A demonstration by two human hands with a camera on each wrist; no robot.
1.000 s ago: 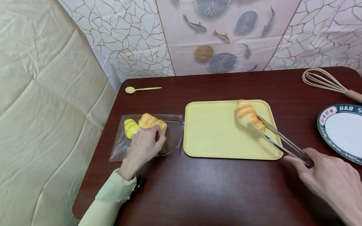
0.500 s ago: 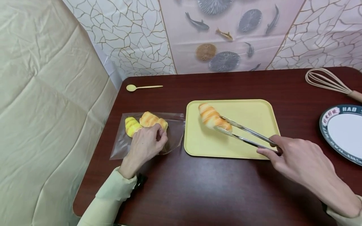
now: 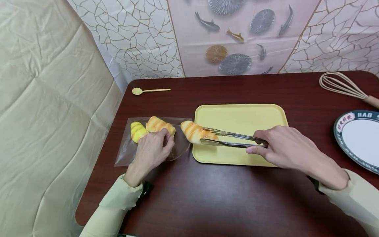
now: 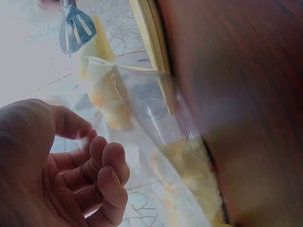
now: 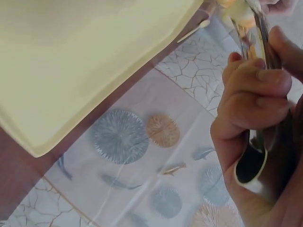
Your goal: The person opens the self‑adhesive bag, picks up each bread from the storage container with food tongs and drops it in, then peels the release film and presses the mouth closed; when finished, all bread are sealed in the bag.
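a wall cloth [image 3: 234, 39] with fish and pale crackle patterns stands behind a dark red-brown table [image 3: 225, 197]. the tray [image 3: 237, 112] sits in the middle, its left edge right by the mouth end of the clear bag [image 3: 127, 154], likely so that little space separates the two. inside the bag lie a yellow bun [image 3: 138, 131] and an orange loaf [image 3: 158, 125], close together toward the far side.

the left hand [image 3: 154, 146] is bent over the bag, thumb and fingertips drawn together, seemingly pinching the upper film; the left wrist view shows the film running close by the fingertips, though the contact itself is hard to make out. that pinch probably serves to part the layers at the mouth.

the right hand [image 3: 285, 144] is curled round the tongs [image 3: 228, 144] near their joined end, presumably so that its fingers stay well away from the bread. the tongs are only part open, their two tips on either side of the striped roll [image 3: 193, 131], gripping its nearer, right-hand end. the rest of the roll reaches out past the tips, tilted up toward the left, across the tray's left edge and over the bag's mouth end.

a spoon [image 3: 137, 91] lies behind the bag; a whisk [image 3: 340, 85] and a plate [image 3: 361, 135] lie to the right.
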